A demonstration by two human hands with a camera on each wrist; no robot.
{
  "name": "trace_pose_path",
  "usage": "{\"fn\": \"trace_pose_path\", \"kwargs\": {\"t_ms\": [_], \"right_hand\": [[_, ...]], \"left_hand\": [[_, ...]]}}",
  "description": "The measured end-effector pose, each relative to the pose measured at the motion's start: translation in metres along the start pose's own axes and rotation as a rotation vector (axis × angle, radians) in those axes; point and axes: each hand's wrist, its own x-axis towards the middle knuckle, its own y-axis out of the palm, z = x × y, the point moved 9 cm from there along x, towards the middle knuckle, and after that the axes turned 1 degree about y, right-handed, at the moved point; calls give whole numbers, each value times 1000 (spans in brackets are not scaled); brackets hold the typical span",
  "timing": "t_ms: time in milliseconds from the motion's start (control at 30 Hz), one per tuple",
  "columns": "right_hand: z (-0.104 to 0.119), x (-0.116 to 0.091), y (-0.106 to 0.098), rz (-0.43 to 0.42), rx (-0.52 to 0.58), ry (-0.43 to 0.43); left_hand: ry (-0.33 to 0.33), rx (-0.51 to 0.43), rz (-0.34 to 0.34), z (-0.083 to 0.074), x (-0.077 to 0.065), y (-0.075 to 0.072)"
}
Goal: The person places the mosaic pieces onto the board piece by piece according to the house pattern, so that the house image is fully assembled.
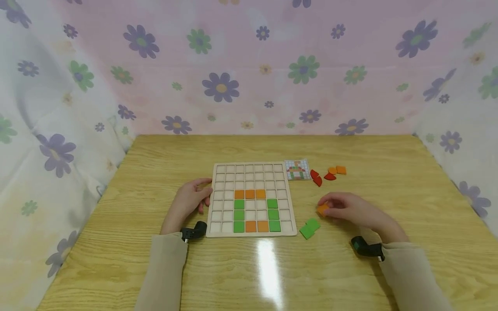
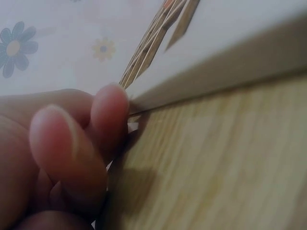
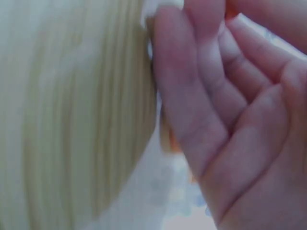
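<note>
A square wooden grid board [image 1: 287,172] lies on the table, its lower half holding orange square tiles [image 1: 250,194] and green square tiles [image 1: 239,215]. Against its left edge rests my left hand [image 1: 191,198], fingers loosely bent; the left wrist view has the fingertips [image 2: 111,103] right at the board's side. To the right of the board, my right hand [image 1: 346,209] pinches an orange square tile [image 1: 322,210] between thumb and fingers. Only a sliver of orange shows past the fingers in the right wrist view. Loose green tiles [image 1: 307,231] overlap each other near the board's lower right corner.
A small pattern card [image 1: 298,170] touches the board's upper right side. Beyond it lie several red wedge pieces [image 1: 317,181], an orange round piece [image 1: 332,171] and an orange square [image 1: 341,170]. A flowered cloth [image 1: 249,69] hangs behind the wooden table [image 1: 218,276].
</note>
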Motion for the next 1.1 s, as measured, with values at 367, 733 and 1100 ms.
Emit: {"fn": "trace_pose_path", "kwargs": {"t_ms": [367,733,1100], "right_hand": [[24,12,11,-96,24,18],[43,29,25,-57,143,39],[63,51,31,-67,188,36]], "left_hand": [[-6,-27,-7,1,2,2],[-15,-37,-8,4,2,1],[-17,-18,-7,1,0,0]]}}
